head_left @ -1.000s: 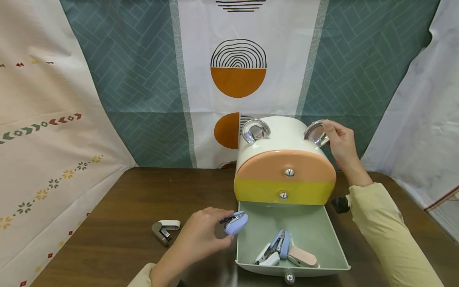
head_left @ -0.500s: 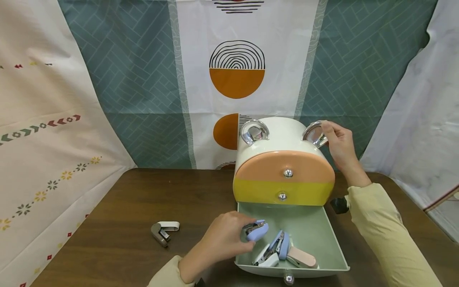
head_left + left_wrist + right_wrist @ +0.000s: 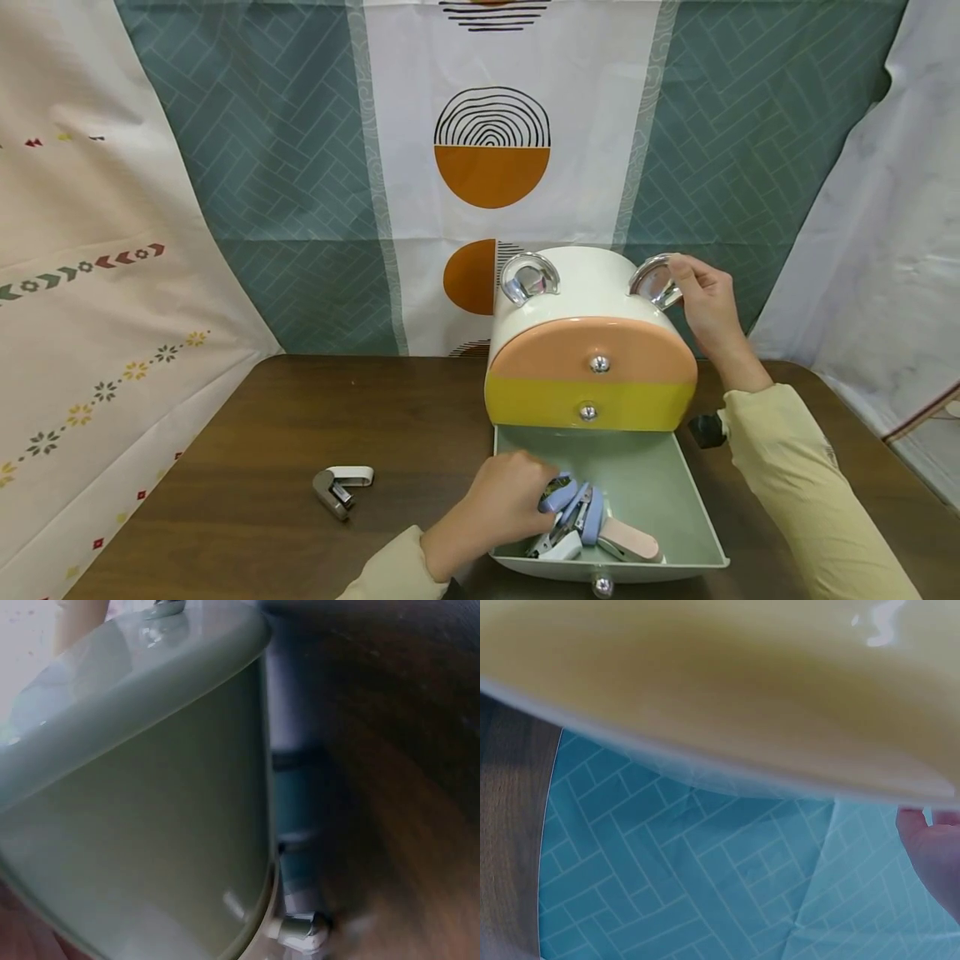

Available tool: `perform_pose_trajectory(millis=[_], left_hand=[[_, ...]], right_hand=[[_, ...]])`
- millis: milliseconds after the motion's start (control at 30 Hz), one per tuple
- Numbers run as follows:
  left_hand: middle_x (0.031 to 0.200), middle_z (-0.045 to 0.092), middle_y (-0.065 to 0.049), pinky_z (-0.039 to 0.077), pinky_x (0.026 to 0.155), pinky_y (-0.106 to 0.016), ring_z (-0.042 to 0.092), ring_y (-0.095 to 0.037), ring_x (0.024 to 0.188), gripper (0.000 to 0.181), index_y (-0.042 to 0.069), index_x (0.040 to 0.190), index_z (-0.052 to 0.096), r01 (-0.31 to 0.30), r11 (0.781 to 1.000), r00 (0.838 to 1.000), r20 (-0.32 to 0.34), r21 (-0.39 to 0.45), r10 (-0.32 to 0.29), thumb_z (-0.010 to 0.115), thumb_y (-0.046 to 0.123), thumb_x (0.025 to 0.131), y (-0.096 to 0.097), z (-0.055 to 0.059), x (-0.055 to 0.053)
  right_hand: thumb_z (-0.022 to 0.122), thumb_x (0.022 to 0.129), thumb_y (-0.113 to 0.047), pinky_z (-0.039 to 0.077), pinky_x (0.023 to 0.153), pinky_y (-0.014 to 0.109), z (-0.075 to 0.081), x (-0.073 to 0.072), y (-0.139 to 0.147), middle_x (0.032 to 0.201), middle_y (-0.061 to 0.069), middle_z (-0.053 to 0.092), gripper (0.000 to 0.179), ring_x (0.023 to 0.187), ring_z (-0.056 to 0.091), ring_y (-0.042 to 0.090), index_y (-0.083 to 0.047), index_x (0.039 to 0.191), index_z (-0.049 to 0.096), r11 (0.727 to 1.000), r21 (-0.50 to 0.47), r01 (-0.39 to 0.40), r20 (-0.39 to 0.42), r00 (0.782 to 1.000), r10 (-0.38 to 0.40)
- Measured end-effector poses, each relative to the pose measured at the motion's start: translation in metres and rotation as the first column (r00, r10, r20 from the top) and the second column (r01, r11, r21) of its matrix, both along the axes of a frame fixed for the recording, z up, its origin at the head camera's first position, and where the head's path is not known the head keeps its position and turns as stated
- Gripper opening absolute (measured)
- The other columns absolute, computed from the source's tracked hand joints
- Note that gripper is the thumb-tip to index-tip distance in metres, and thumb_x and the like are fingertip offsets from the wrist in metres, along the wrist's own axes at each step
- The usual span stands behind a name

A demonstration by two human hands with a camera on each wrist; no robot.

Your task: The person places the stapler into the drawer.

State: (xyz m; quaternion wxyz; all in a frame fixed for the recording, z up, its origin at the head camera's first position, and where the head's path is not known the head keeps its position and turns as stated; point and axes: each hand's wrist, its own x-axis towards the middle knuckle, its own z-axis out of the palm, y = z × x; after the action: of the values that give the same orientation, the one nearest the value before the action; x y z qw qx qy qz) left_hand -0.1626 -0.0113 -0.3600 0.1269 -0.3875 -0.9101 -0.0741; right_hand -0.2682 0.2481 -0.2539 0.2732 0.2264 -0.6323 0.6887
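The left hand (image 3: 510, 498) has moved right, carrying a small blue stapler (image 3: 559, 493) from the left edge of the green drawer (image 3: 648, 467) to just beside the pile inside; the right hand (image 3: 708, 315) has stayed in place. The left fingers are clamped on the blue stapler; whether it touches the pile cannot be told. The right fingers pinch the right chrome ear (image 3: 651, 282) of the rounded cabinet (image 3: 588, 279). In the drawer lie a second blue stapler (image 3: 594, 518), a white one (image 3: 564, 547) and a pink one (image 3: 632, 540). Left of the drawer, a grey-and-white stapler (image 3: 331, 493) rests on the dark desk (image 3: 255, 450)

Only the head view shows the staplers; the left wrist view gives a close green surface, the right wrist view the cabinet's curved side against teal cloth (image 3: 690, 877)
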Motion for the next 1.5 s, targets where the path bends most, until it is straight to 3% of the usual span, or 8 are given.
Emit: perform_pose_trajectory(millis=[200,533,700,900,1067,1200,1333,1500], left_hand=[[0.050,0.035,0.011,0.023,0.036,-0.022,0.030,-0.005,0.046,0.028,0.021,0.056,0.045,-0.026,0.999,0.999,-0.024,-0.035,0.025,0.072,0.018,0.060,0.005,-0.004,-0.002],[0.052,0.048,0.008,0.029,0.038,-0.026,0.041,-0.007,0.045,0.021,0.020,0.058,0.053,-0.040,0.996,0.999,0.001,-0.079,0.040,0.073,0.017,0.063,0.013,-0.004,-0.005],[0.052,0.047,0.008,0.028,0.038,-0.026,0.040,-0.007,0.045,0.023,0.020,0.057,0.052,-0.052,0.996,0.998,0.020,-0.077,0.054,0.073,0.016,0.063,0.014,-0.004,-0.006],[0.052,0.048,0.008,0.028,0.037,-0.026,0.041,-0.008,0.045,0.024,0.020,0.057,0.050,-0.050,0.997,0.999,0.016,-0.067,0.051,0.073,0.016,0.062,0.014,-0.004,-0.005],[0.052,0.042,0.009,0.026,0.039,-0.022,0.035,-0.004,0.046,0.022,0.019,0.058,0.050,0.001,1.000,1.000,0.005,-0.015,-0.001,0.071,0.014,0.064,0.010,-0.003,-0.004],[0.066,0.059,0.012,0.034,0.043,-0.019,0.047,-0.001,0.054,0.009,0.020,0.076,0.067,0.036,0.999,0.998,0.044,0.026,-0.037,0.071,0.017,0.069,0.004,0.001,-0.003],[0.093,0.068,0.010,0.046,0.056,-0.020,0.062,-0.004,0.077,0.028,0.020,0.101,0.070,0.040,0.997,0.994,0.103,0.069,-0.047,0.071,0.021,0.073,-0.005,0.007,-0.001],[0.098,0.068,0.007,0.049,0.070,-0.021,0.063,-0.006,0.088,0.031,0.016,0.105,0.069,0.064,0.985,0.992,0.094,0.158,-0.080,0.072,0.021,0.074,-0.021,0.015,0.004]], right_hand=[[0.051,0.092,-0.013,0.040,0.056,0.014,0.000,0.000,-0.001,0.070,-0.008,0.062,0.024,0.065,0.051,0.004,-0.018,0.077,0.070,0.999,0.018,0.031,0.012,0.999,-0.031],[0.050,0.092,-0.012,0.042,0.058,0.014,0.000,0.000,-0.002,0.071,-0.007,0.063,0.024,0.066,0.052,0.005,-0.016,0.079,0.070,1.000,0.001,0.012,0.003,1.000,-0.012],[0.050,0.092,-0.014,0.041,0.056,0.015,0.000,0.000,-0.001,0.069,-0.007,0.062,0.025,0.065,0.052,0.006,-0.016,0.075,0.069,0.999,0.024,0.031,0.004,0.999,-0.032],[0.049,0.093,-0.014,0.042,0.056,0.017,0.001,0.000,-0.001,0.068,-0.005,0.061,0.030,0.065,0.052,0.010,-0.014,0.070,0.067,0.999,0.041,0.024,-0.007,1.000,-0.024],[0.049,0.093,-0.015,0.042,0.055,0.016,0.001,-0.001,-0.002,0.067,-0.004,0.060,0.030,0.063,0.052,0.008,-0.014,0.069,0.066,0.999,0.042,0.028,-0.007,1.000,-0.027],[0.049,0.093,-0.015,0.042,0.054,0.016,0.002,-0.001,-0.001,0.066,-0.004,0.060,0.030,0.062,0.052,0.009,-0.013,0.069,0.066,0.999,0.040,0.030,-0.008,1.000,-0.029],[0.049,0.093,-0.015,0.042,0.054,0.016,0.002,-0.001,-0.001,0.067,-0.004,0.060,0.029,0.062,0.052,0.009,-0.013,0.070,0.067,0.999,0.036,0.021,-0.007,1.000,-0.021],[0.049,0.093,-0.014,0.043,0.055,0.016,0.000,-0.001,-0.001,0.067,-0.004,0.061,0.028,0.062,0.053,0.008,-0.010,0.073,0.067,1.000,0.020,0.013,-0.006,1.000,-0.013]])
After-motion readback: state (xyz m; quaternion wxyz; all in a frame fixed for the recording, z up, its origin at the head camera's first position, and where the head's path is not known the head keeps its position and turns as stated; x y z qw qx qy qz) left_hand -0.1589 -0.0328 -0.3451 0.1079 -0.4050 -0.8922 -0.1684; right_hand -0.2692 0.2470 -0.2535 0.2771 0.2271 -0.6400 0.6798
